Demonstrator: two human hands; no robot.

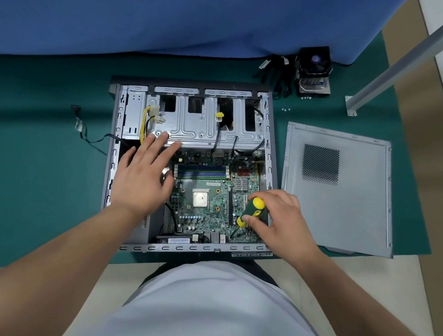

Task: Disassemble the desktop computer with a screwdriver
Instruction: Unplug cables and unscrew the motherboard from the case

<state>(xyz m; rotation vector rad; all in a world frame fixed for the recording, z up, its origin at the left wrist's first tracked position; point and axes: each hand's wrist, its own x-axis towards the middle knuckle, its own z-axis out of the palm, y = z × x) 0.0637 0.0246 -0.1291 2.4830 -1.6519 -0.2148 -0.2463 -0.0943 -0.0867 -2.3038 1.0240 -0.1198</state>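
Tabletop (40, 125) is covered by a green mat, with a blue cloth (177, 11) hung behind it. Desktop case (191, 168) is laid on its side mid-mat, opened upward. Removed side panel (348, 210) is placed flat just right of the case. Silver drive cage (205, 127) is seen in the far half of the case; green motherboard (205, 202) is exposed in the near half. Left hand (142, 178) is spread flat with straight fingers, nothing gripped, fingertips touching the cage's near edge. Right hand (280, 224) is curled round the screwdriver (251, 212), green-and-yellow handle; its shaft is angled down to the board's near-right corner. Cooler fan (313, 70) and black cables (278, 74) are set at the far right, by the cloth. Loose screws (285, 109) are scattered just near of the cooler.
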